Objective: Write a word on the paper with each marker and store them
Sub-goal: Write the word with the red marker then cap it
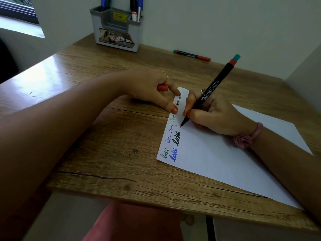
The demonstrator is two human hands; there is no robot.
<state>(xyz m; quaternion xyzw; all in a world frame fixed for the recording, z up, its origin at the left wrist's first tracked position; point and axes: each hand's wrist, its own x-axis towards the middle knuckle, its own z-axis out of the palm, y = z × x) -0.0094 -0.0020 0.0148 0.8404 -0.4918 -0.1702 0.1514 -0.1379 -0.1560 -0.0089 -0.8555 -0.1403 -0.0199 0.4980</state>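
Marker (211,94) pinched in right hand (215,115), tip on paper (217,159) mid-word; left hand (152,87) holds cap (162,87), fingertip pinning paper edge. Keep strokes light, paper pinned.

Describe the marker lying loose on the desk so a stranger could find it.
Start at the grey pen holder against the back wall. Just right of it, a black marker with red ends lies flat on the wooden desk. It is the only marker neither stored nor in a hand.
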